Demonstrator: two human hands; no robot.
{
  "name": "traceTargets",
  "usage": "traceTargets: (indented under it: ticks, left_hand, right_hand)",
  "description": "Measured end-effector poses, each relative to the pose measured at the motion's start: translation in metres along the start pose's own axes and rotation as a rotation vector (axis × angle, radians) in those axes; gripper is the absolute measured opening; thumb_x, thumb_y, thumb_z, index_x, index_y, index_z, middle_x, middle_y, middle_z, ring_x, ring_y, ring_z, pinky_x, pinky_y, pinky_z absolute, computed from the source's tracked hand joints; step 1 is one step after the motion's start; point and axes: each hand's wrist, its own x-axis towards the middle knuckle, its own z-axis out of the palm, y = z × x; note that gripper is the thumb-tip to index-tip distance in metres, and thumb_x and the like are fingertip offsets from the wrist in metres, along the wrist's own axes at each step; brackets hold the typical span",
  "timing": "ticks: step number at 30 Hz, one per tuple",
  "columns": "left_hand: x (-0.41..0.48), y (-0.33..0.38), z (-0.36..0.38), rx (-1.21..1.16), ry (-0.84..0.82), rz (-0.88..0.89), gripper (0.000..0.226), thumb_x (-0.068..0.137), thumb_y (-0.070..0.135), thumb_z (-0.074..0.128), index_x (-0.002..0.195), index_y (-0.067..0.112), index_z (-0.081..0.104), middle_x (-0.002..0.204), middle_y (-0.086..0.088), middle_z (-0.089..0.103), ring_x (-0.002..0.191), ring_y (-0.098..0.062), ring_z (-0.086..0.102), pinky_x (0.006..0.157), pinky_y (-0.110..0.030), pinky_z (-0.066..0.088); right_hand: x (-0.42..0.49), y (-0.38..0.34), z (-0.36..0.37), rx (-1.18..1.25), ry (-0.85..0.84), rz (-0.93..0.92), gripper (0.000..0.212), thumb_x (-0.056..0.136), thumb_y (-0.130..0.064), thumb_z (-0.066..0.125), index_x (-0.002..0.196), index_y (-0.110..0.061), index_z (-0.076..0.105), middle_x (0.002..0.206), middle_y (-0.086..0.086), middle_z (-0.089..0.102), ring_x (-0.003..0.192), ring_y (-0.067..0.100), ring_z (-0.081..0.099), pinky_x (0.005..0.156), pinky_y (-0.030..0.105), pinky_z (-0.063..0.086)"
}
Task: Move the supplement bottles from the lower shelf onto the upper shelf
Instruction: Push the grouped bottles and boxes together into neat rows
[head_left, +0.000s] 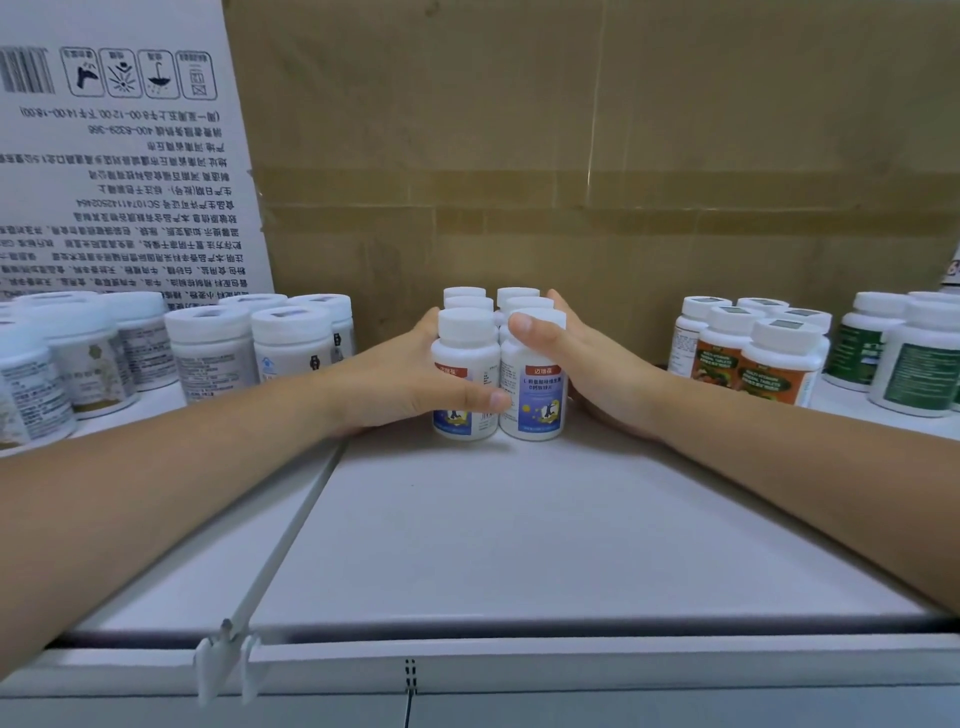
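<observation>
Several white supplement bottles (540, 395) with blue labels stand in a tight two-row cluster at the back middle of a white shelf (519, 530). My left hand (384, 384) lies against the cluster's left side, its thumb wrapped across the front of the front-left bottle (465, 332). My right hand (597, 374) lies against the right side, with its thumb over the neck of the front-right bottle. The fingers of both hands run back along the rows and are partly hidden. The bottles stand upright on the shelf.
Wide white jars (208, 348) fill the shelf to the left, beyond a thin divider rail (291, 530). Orange-labelled bottles (753, 364) and green-labelled bottles (909, 364) stand to the right. A brown cardboard box (571, 156) and a white printed carton (114, 156) form the back.
</observation>
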Motion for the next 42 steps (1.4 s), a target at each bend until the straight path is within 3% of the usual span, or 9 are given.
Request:
traceTargets:
  ticks: [4,9,14,19,25,30,37,40,42]
  left_hand:
    - [0.000,-0.001,0.000,0.021,0.023,-0.020,0.057,0.080,0.016,0.075,0.131,0.025,0.053,0.128,0.005,0.066,0.120,-0.011,0.061,0.095,-0.023,0.049]
    - [-0.003,0.005,0.003,0.004,0.026,-0.002,0.054,0.076,0.012,0.071,0.125,0.026,0.054,0.122,0.011,0.068,0.113,-0.005,0.063,0.086,-0.015,0.049]
    - [-0.004,0.008,0.005,0.002,0.018,0.000,0.051,0.076,0.010,0.068,0.122,0.028,0.055,0.116,0.017,0.070,0.111,-0.001,0.064,0.085,-0.012,0.048]
    - [-0.006,0.007,0.002,0.005,0.016,-0.021,0.053,0.077,0.011,0.069,0.124,0.029,0.053,0.118,0.019,0.069,0.113,0.000,0.062,0.086,-0.012,0.047]
    - [-0.005,0.001,-0.002,0.017,0.027,-0.055,0.058,0.079,0.010,0.071,0.129,0.030,0.051,0.127,0.013,0.066,0.118,-0.004,0.060,0.089,-0.014,0.047]
    - [-0.003,-0.001,-0.002,0.010,0.010,-0.045,0.056,0.078,0.007,0.074,0.124,0.031,0.053,0.125,0.012,0.067,0.116,-0.005,0.062,0.087,-0.014,0.048]
    - [-0.001,-0.004,-0.004,0.022,0.001,-0.046,0.059,0.079,0.008,0.070,0.129,0.031,0.051,0.129,0.010,0.065,0.120,-0.007,0.060,0.091,-0.017,0.048]
    - [-0.001,-0.009,-0.009,0.059,0.062,-0.109,0.084,0.070,0.026,0.084,0.141,0.029,0.039,0.135,0.009,0.060,0.125,-0.010,0.057,0.103,-0.033,0.047]
    - [-0.003,-0.010,-0.014,0.098,0.130,-0.184,0.106,0.056,0.042,0.089,0.145,0.030,0.032,0.137,0.011,0.058,0.125,-0.010,0.056,0.108,-0.043,0.044]
  right_hand:
    - [0.000,0.000,-0.003,0.004,-0.031,0.023,0.114,0.054,-0.089,0.061,0.144,-0.032,0.022,0.128,-0.014,0.062,0.119,0.014,0.060,0.100,0.057,0.046]
    - [-0.003,0.002,-0.007,0.010,-0.050,0.003,0.084,0.065,-0.069,0.065,0.134,-0.029,0.037,0.127,-0.013,0.061,0.119,0.010,0.060,0.102,0.056,0.045]
    - [-0.004,-0.002,-0.006,-0.088,-0.039,0.028,0.113,0.059,-0.079,0.059,0.151,-0.023,0.025,0.126,-0.022,0.050,0.118,0.000,0.056,0.103,0.048,0.047]
    - [-0.010,-0.008,-0.004,-0.087,-0.051,0.006,0.097,0.061,-0.075,0.054,0.145,-0.031,0.037,0.140,-0.013,0.036,0.120,0.000,0.053,0.102,0.046,0.046]
    - [-0.010,-0.008,-0.003,-0.027,-0.069,0.016,0.089,0.062,-0.072,0.058,0.140,-0.032,0.042,0.139,-0.012,0.042,0.122,0.003,0.054,0.104,0.046,0.045]
    - [-0.009,-0.004,-0.004,0.008,-0.069,0.030,0.094,0.062,-0.071,0.063,0.140,-0.026,0.035,0.135,-0.012,0.055,0.119,0.006,0.058,0.104,0.049,0.045]
    - [-0.011,-0.007,-0.004,-0.036,-0.065,0.036,0.093,0.062,-0.074,0.061,0.139,-0.028,0.036,0.134,-0.013,0.055,0.117,0.007,0.059,0.101,0.050,0.047]
    - [-0.014,-0.012,-0.004,0.040,-0.040,0.025,0.080,0.072,-0.062,0.060,0.138,-0.023,0.036,0.132,-0.010,0.057,0.113,0.003,0.061,0.096,0.037,0.051]
    - [-0.014,-0.014,-0.007,0.063,-0.035,0.019,0.070,0.077,-0.056,0.059,0.133,-0.020,0.039,0.131,-0.007,0.059,0.111,0.004,0.063,0.095,0.037,0.052]
